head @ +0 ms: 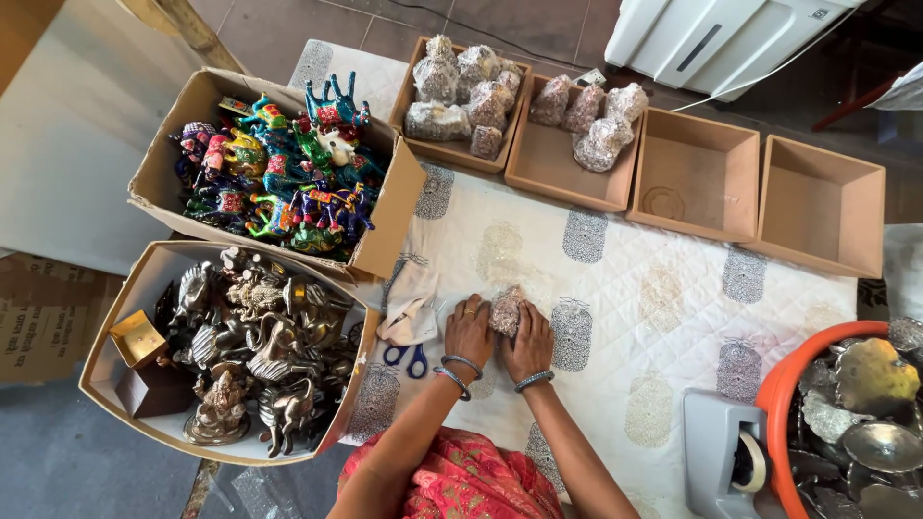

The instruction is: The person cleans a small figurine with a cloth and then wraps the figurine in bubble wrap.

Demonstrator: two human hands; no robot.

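Head cam: both my hands, left [468, 332] & right [530, 346], pressed round a wrapped bundle [506, 310] on the quilt [654, 288], scissors [407, 359] just beside left.

Bare forearms, metal bangles [460, 373] on both wrists, red patterned garment [466, 479].

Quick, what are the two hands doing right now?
Left hand: closed on the wrapped bundle.
Right hand: closed on the same bundle.
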